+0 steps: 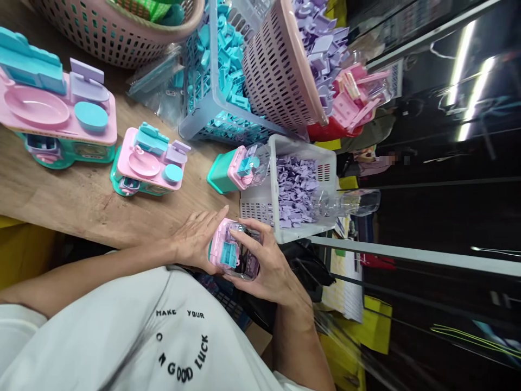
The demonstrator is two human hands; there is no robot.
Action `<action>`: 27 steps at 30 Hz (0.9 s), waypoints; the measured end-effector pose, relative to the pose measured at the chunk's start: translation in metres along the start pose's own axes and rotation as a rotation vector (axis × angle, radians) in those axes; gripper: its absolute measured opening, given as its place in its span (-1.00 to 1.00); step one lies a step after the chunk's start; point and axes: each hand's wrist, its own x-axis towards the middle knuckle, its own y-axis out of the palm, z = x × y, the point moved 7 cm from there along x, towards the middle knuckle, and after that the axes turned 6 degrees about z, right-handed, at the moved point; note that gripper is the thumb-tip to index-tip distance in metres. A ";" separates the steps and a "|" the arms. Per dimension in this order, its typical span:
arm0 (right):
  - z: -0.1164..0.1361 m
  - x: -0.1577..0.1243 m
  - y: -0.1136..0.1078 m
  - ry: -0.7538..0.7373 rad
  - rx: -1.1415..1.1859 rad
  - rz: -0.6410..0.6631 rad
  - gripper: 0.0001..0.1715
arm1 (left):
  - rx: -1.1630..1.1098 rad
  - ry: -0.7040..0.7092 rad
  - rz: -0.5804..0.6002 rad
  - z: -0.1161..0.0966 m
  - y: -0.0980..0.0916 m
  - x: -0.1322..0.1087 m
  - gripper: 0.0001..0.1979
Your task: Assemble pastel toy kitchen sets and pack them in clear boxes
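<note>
Between both hands, close to my shirt, is a small toy kitchen [228, 251] in pink, green and turquoise with a clear plastic cover [251, 266] over its top. My left hand [200, 234] is wrapped round the green and pink base, its thumb side toward the table. Fingers of my right hand [272, 266] are bent over the clear cover from the other side. On the table stands another small toy kitchen [228, 169] with a similar clear cover. To the left, two more toy kitchens, a medium one [150, 160] and a larger one [57, 103], show pink sinks and turquoise backs.
A white basket [275, 190] of small purple pieces sits just beyond my right hand. Behind it are a blue crate [215, 81] of turquoise parts and a tilted pink basket [277, 65] of purple parts. Clear bags [163, 89] lie near another pink basket [122, 38].
</note>
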 end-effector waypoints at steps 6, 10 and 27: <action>-0.002 0.002 0.002 0.035 -0.009 0.090 0.01 | -0.019 0.003 -0.008 0.001 0.002 -0.001 0.33; 0.000 0.007 0.001 0.037 -0.041 0.144 0.04 | -0.021 0.023 -0.043 0.002 0.002 -0.001 0.33; -0.001 0.004 0.003 -0.013 -0.010 0.072 -0.11 | -0.023 -0.003 -0.031 0.003 0.001 -0.002 0.28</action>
